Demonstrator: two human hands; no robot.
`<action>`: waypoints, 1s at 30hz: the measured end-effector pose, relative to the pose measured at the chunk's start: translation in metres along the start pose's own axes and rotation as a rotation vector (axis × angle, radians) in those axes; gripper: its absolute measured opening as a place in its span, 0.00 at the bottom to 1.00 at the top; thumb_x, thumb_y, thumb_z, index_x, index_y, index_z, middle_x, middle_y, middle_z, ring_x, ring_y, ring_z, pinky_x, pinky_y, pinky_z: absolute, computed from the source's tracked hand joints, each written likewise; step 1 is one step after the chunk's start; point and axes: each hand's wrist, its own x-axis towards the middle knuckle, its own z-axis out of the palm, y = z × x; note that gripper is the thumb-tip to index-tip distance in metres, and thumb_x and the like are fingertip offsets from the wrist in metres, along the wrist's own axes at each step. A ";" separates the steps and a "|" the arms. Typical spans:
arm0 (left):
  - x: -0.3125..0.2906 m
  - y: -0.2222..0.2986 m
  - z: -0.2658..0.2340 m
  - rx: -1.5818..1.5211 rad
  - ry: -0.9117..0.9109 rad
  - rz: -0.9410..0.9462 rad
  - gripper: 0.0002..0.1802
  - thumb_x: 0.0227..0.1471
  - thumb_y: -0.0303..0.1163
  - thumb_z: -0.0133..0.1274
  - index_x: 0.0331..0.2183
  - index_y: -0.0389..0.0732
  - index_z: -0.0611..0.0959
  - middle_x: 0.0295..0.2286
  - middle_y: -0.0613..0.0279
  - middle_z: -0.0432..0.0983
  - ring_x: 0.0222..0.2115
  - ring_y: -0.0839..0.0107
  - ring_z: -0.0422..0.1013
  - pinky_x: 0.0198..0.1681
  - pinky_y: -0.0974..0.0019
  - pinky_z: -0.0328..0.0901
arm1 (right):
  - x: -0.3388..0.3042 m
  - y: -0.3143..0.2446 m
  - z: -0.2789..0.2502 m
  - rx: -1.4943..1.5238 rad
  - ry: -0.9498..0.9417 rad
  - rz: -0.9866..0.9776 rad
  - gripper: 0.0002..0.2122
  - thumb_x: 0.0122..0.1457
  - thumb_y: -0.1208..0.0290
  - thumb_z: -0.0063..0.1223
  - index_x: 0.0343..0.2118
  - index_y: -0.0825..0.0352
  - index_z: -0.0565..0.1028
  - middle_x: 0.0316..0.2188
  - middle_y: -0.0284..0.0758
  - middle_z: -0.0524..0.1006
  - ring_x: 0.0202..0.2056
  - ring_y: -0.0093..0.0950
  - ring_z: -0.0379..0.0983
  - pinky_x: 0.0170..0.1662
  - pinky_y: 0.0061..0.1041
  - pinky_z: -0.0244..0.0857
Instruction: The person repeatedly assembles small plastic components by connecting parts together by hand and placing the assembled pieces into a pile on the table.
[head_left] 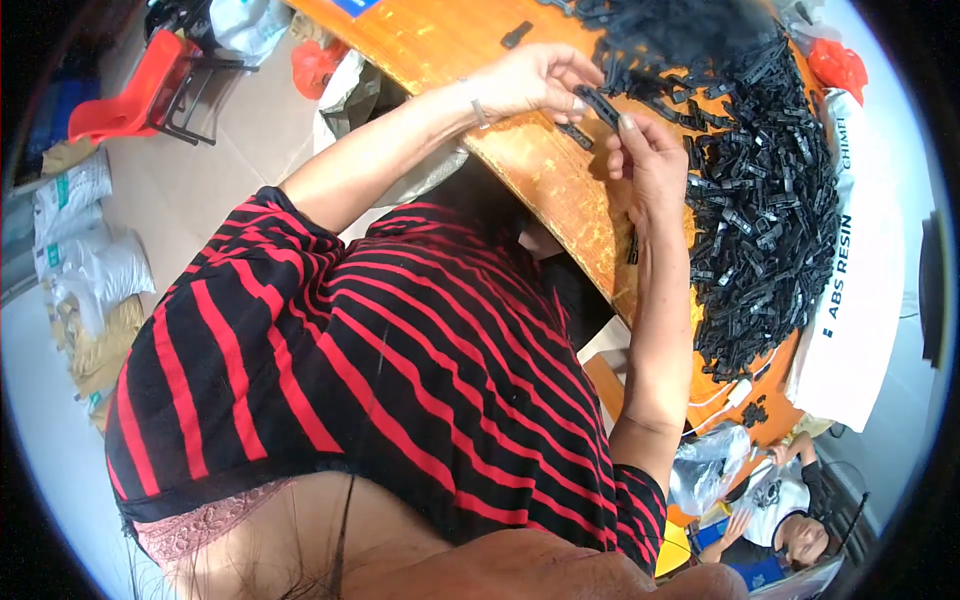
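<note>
A small, narrow black plastic part (pixel 600 107) is held up just above the near edge of the table. My right hand (pixel 652 165) pinches its lower end between thumb and curled fingers. At the other end, my left hand (pixel 535 85) has its thumb and fingertips closed on the part. Beneath my hands, another black piece (pixel 573 135) lies on the orange table (pixel 555 185). A single loose piece (pixel 517 35) rests beyond my left hand. To the right spreads a large heap of similar black plastic parts (pixel 765 225).
A white printed sack (pixel 860 270) lines the table's right side. A white plug block with cables (pixel 740 392) lies near a clear plastic bag (pixel 705 465). Another person (pixel 785 500) sits at lower right. A red chair (pixel 135 100) and filled white sacks (pixel 75 210) stand left.
</note>
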 end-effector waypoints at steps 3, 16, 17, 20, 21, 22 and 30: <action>-0.006 -0.002 -0.002 -0.008 -0.063 -0.047 0.21 0.57 0.30 0.64 0.50 0.36 0.78 0.37 0.65 0.80 0.33 0.78 0.77 0.36 0.75 0.72 | -0.008 0.004 0.002 -0.064 0.024 0.035 0.07 0.65 0.73 0.58 0.39 0.73 0.77 0.21 0.35 0.79 0.16 0.19 0.70 0.19 0.17 0.64; -0.005 -0.031 0.010 0.377 0.216 -0.082 0.07 0.56 0.28 0.64 0.33 0.37 0.82 0.25 0.68 0.78 0.25 0.79 0.73 0.28 0.74 0.70 | -0.004 0.017 0.010 -0.335 0.029 0.078 0.09 0.64 0.72 0.60 0.34 0.72 0.73 0.19 0.34 0.77 0.13 0.20 0.70 0.15 0.20 0.62; -0.005 -0.032 0.011 0.453 0.237 -0.038 0.07 0.56 0.28 0.64 0.32 0.37 0.82 0.25 0.68 0.77 0.24 0.79 0.72 0.28 0.73 0.69 | -0.004 0.016 0.010 -0.378 0.034 0.081 0.09 0.64 0.72 0.60 0.34 0.72 0.73 0.18 0.34 0.77 0.13 0.20 0.70 0.15 0.21 0.62; -0.005 -0.043 0.007 0.523 0.270 0.010 0.07 0.55 0.27 0.64 0.30 0.37 0.81 0.24 0.68 0.77 0.24 0.79 0.71 0.28 0.72 0.68 | -0.004 0.014 0.015 -0.461 0.038 0.074 0.09 0.63 0.73 0.60 0.32 0.72 0.73 0.18 0.34 0.77 0.13 0.21 0.70 0.15 0.21 0.62; -0.005 -0.043 0.008 0.519 0.274 0.021 0.07 0.55 0.26 0.63 0.29 0.37 0.81 0.24 0.68 0.77 0.24 0.78 0.71 0.29 0.71 0.68 | -0.004 0.014 0.015 -0.500 0.046 0.059 0.09 0.63 0.73 0.60 0.32 0.72 0.73 0.18 0.34 0.77 0.13 0.21 0.70 0.15 0.21 0.62; -0.005 -0.044 0.009 0.516 0.275 0.014 0.07 0.55 0.26 0.63 0.29 0.37 0.81 0.24 0.68 0.77 0.24 0.78 0.71 0.29 0.71 0.68 | -0.004 0.016 0.014 -0.500 0.044 0.066 0.09 0.63 0.73 0.60 0.32 0.72 0.73 0.18 0.34 0.77 0.13 0.21 0.70 0.15 0.21 0.62; -0.005 -0.022 0.018 0.800 0.294 0.014 0.08 0.51 0.29 0.63 0.28 0.38 0.80 0.23 0.60 0.76 0.25 0.70 0.72 0.31 0.63 0.68 | 0.011 0.033 0.004 -0.877 0.166 -0.183 0.15 0.54 0.65 0.71 0.25 0.70 0.75 0.17 0.36 0.76 0.21 0.28 0.74 0.29 0.32 0.69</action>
